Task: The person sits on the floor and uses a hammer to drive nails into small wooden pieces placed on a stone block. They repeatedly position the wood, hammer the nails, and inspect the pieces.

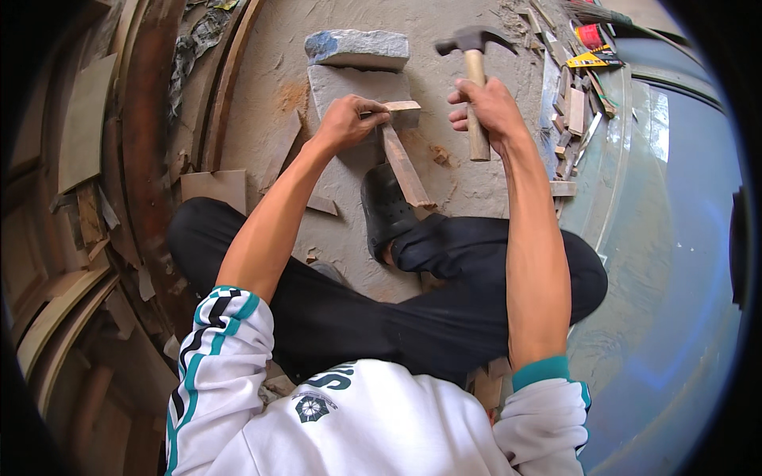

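Note:
My right hand (494, 111) is wrapped round the wooden handle of a claw hammer (475, 71). The dark metal head is uppermost, raised to the right of the wood. My left hand (349, 122) pinches a wooden strip (403, 165) at its far end, where a short, paler wood piece (403, 105) meets it at an angle. Whether a nail is between the fingertips is too small to tell. Under the far end lies a flat grey stone slab (337, 83). The strip's near end reaches over my black clog (385, 208).
A rough stone block (357, 49) with a blue patch sits beyond the slab. Wood offcuts (573, 111) are heaped on the right beside a bluish panel (667, 238). Boards (87, 119) lean along the left. Loose scraps (282, 151) lie left of the slab.

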`<state>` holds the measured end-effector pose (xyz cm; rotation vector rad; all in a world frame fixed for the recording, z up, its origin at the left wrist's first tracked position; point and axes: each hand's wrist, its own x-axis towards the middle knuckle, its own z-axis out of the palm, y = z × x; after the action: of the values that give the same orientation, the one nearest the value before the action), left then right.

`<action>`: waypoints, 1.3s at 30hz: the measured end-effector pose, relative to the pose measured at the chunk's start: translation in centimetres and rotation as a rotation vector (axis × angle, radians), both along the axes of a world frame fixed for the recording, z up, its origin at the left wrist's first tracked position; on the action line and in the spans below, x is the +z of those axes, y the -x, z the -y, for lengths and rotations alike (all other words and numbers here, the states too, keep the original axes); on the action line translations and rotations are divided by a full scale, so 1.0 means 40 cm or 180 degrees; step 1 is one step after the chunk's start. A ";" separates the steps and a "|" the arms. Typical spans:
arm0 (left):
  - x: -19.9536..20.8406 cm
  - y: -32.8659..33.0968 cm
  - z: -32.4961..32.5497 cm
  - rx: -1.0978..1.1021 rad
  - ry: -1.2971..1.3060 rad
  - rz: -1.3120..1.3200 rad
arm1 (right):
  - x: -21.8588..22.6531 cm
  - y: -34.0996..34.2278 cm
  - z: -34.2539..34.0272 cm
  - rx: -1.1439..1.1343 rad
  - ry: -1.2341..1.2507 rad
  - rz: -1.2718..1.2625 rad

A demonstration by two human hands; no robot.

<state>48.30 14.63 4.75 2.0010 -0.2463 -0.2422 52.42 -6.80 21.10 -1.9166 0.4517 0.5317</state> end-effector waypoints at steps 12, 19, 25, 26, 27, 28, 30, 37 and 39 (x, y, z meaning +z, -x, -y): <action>-0.038 0.036 0.022 0.0479 0.0136 0.0236 | -0.009 0.129 -0.100 0.0686 0.0722 -0.0469; -0.045 0.048 0.017 0.0522 0.0046 0.0353 | 0.033 0.104 -0.122 0.0444 0.0281 -0.0341; -0.044 0.064 0.034 0.0631 -0.0273 0.0075 | 0.027 0.112 -0.104 0.0301 0.0316 -0.0414; -0.050 0.066 0.034 0.0688 -0.0203 0.0025 | 0.028 0.108 -0.095 0.0368 0.0451 -0.0392; -0.055 0.068 0.033 0.0746 -0.0134 -0.0026 | 0.026 0.106 -0.088 0.0437 0.0586 -0.0371; -0.061 0.071 0.031 0.0724 -0.0160 -0.0026 | 0.022 0.111 -0.082 0.0515 0.0715 -0.0261; -0.050 0.068 0.035 0.0697 -0.0190 0.0003 | 0.021 0.126 -0.066 0.0653 0.0910 -0.0107; -0.029 0.067 0.035 0.0711 -0.0024 -0.0012 | 0.054 0.140 -0.092 0.0852 0.1042 -0.0338; -0.028 0.067 0.038 0.0750 -0.0001 0.0016 | 0.043 0.139 -0.098 0.1006 0.1214 -0.0159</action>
<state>45.60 13.10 3.64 2.0101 -0.0124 -0.0872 46.88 -2.89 22.80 -2.3658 0.2963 0.7407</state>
